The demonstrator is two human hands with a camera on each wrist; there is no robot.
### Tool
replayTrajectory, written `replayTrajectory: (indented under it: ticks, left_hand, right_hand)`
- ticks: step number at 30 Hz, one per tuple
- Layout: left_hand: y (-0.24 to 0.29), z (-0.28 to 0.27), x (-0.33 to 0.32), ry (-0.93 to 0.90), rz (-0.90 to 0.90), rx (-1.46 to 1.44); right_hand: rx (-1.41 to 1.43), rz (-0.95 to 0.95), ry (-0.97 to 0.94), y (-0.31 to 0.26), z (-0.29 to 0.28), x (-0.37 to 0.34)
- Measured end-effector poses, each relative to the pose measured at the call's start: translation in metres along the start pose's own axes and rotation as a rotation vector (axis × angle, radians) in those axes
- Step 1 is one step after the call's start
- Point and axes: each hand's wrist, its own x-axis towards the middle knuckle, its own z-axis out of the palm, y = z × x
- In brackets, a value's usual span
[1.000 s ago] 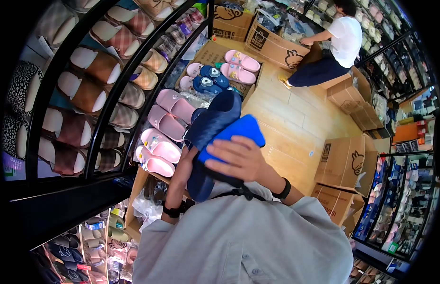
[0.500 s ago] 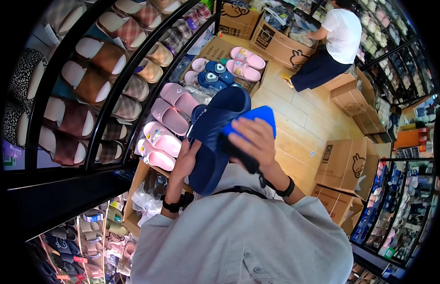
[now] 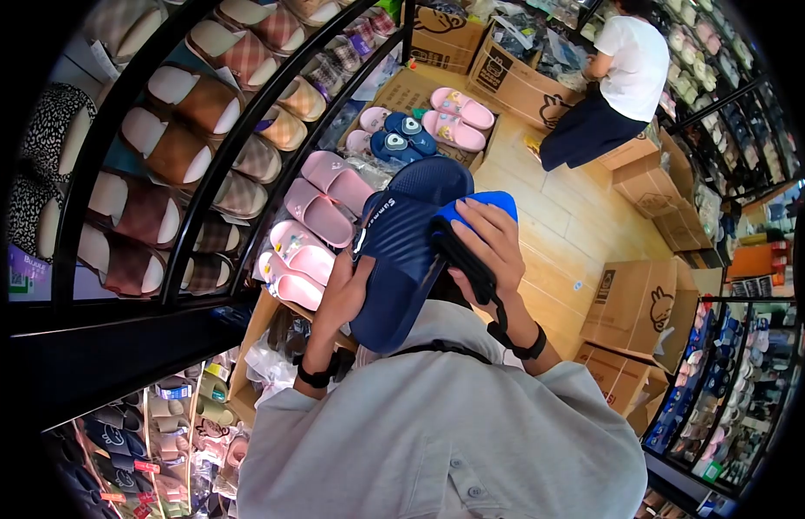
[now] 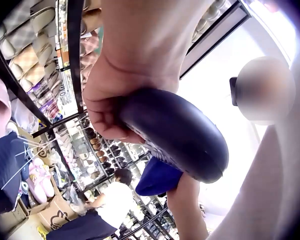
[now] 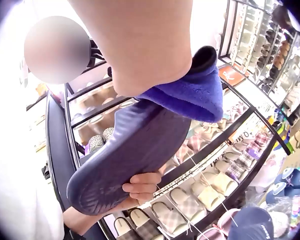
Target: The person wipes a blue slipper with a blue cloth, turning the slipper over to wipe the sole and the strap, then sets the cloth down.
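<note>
My left hand [image 3: 342,290] grips a navy slide slipper [image 3: 381,298] by its left edge, thumb over the footbed. White lettering shows on its ribbed strap, and its toe points away from me. In the right wrist view, the left fingers [image 5: 140,187] curl round the slipper's edge. My right hand [image 3: 497,251] holds a blue plush pad [image 5: 200,100] with a black back and a dangling strap, at the slipper's right edge beside the strap. Another navy slipper [image 5: 251,223] with white lettering lies beyond, in the right wrist view.
Pink slippers [image 3: 320,212] and dark blue slippers with eye designs [image 3: 402,138] sit at left on open cartons. A black shelf rack [image 3: 221,156] of house slippers stands at left. A person in a white top [image 3: 631,65] bends over a carton [image 3: 519,86]. More cartons [image 3: 640,298] stand at right.
The right hand has drawn the blue pad rightward off the slipper's strap to its edge, turning its black side up. The navy slipper has tilted, so its lettering now shows.
</note>
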Motion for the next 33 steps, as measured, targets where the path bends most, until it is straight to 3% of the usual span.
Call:
replayTrajectory:
  ticks: [4, 16, 20, 26, 31, 33]
  left_hand:
    - [0.032, -0.003, -0.006, 0.013, 0.029, 0.053]
    - [0.015, -0.011, -0.004, -0.011, 0.174, 0.047]
    - [-0.015, -0.015, 0.003, -0.006, 0.115, 0.077]
    - [0.006, -0.011, -0.008, 0.021, 0.035, 0.024]
    - [0.034, -0.016, -0.017, 0.016, -0.174, 0.075]
    - [0.021, -0.029, -0.012, 0.005, -0.148, 0.126]
  right_hand:
    - [0.01, 0.009, 0.036, -0.003, 0.0, 0.002]
    - [0.025, 0.016, -0.079, -0.002, 0.002, -0.003]
    - [0.052, 0.003, -0.137, 0.001, 0.001, 0.0]
    - [0.095, 0.021, -0.175, 0.008, 0.004, 0.002]
    - [0.133, 0.051, -0.238, 0.014, 0.008, 0.005]
    - [0.159, 0.052, -0.252, 0.016, 0.012, 0.006]
